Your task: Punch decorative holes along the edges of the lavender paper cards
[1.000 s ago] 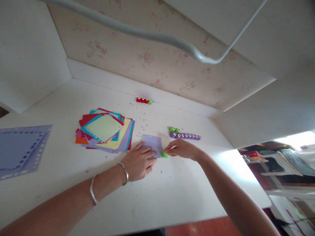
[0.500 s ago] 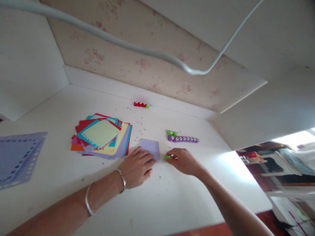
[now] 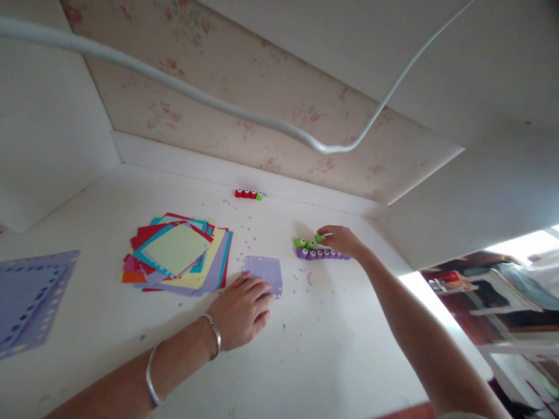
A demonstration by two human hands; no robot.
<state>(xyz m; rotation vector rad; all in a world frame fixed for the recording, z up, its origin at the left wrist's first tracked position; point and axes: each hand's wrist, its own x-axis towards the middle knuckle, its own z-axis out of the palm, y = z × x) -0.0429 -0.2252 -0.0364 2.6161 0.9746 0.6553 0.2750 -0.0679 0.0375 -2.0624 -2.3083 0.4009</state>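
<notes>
My left hand (image 3: 244, 311) lies flat with its fingers stretched over the lower left part of a small purple paper square (image 3: 266, 270). Small holes run along the square's top edge. At the right, my right hand (image 3: 343, 237) pinches a small green paper punch (image 3: 319, 238) with a white top. It is beside two more green punches (image 3: 304, 243), just behind a row of purple punches (image 3: 312, 254). Whether the held punch touches the table cannot be made out. My right hand partly covers the far end of the purple row.
A fanned pile of coloured paper (image 3: 179, 250) lies left of centre. Larger purple sheets (image 3: 35, 291) with punched edges are at the far left. Red punches and a green one (image 3: 248, 194) stand by the back wall. Purple paper dots are scattered about. A white cable (image 3: 262, 119) hangs across the top.
My right hand has carried the green punch from beside the purple square, away from me and rightward, to the other green punches. My left hand stays on the square. The view has shifted slightly.
</notes>
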